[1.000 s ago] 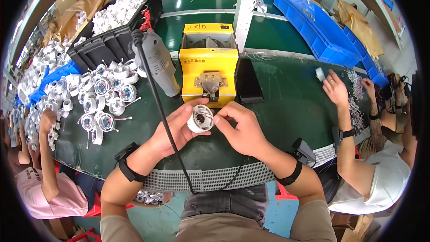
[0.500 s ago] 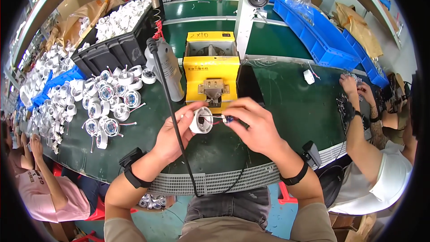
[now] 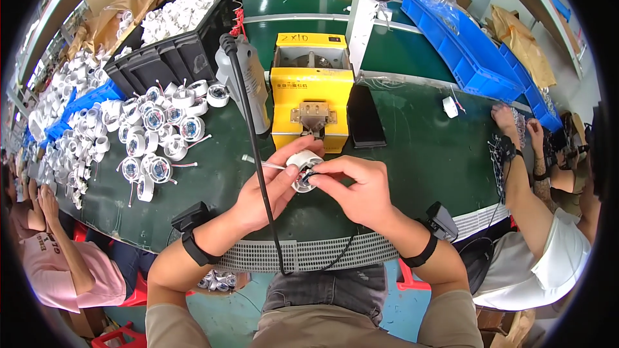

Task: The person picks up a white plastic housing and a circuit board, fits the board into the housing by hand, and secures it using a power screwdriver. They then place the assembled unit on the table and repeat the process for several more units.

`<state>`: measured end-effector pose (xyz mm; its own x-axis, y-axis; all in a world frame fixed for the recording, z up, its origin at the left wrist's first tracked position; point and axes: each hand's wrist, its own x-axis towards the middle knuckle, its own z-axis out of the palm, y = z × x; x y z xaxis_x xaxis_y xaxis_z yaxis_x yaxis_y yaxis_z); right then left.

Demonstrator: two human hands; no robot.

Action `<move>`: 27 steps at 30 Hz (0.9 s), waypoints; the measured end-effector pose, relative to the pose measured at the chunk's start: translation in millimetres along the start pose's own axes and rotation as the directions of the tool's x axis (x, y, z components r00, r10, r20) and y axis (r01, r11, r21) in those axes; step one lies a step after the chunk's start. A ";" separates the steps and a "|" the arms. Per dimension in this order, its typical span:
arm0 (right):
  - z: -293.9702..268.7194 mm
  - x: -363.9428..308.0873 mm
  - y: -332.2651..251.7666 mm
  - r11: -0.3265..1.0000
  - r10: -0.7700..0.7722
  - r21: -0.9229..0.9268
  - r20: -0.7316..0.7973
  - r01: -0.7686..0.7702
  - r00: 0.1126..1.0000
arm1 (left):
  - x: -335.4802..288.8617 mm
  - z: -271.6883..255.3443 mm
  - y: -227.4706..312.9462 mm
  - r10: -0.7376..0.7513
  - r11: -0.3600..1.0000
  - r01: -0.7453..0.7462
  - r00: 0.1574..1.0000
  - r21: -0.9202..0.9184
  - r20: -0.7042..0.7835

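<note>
White housing (image 3: pixel 304 158) sits between both hands (image 3: pixel 362 188) near black-lettered yellow machine (image 3: pixel 311 94).

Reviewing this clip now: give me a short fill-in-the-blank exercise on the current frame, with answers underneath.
1. The left hand holds, and the right hand works at, a housing whose colour is ____.
2. The machine beyond the hands has a body coloured ____.
3. The pile of round parts lies on the picture's ____ side.
4. The trays at the far right are coloured ____.

Missing words: white; yellow; left; blue.
</note>
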<state>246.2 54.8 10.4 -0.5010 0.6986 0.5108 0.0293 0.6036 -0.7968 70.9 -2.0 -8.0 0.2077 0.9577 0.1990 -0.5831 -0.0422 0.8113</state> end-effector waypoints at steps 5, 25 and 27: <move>2.5 -1.1 -0.4 0.983 -0.115 -0.148 -0.063 0.105 0.991 | -0.8 0.8 -6.5 0.031 1.000 -0.031 0.999 0.002 0.022; 79.9 73.9 -9.2 0.958 -0.092 -0.285 -0.158 0.044 0.983 | -1.5 -24.8 -15.3 -0.193 0.907 0.254 0.959 0.336 -0.205; 90.6 84.8 -6.6 0.998 0.011 -0.058 -0.077 -0.016 0.997 | 0.7 -24.3 -11.4 -0.211 0.905 0.276 0.952 0.322 -0.222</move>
<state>125.2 75.3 29.7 -0.4324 0.7329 0.5252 0.0872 0.6138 -0.7847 58.6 6.1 -30.5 0.1465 0.9837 -0.1040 -0.2175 0.1346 0.9667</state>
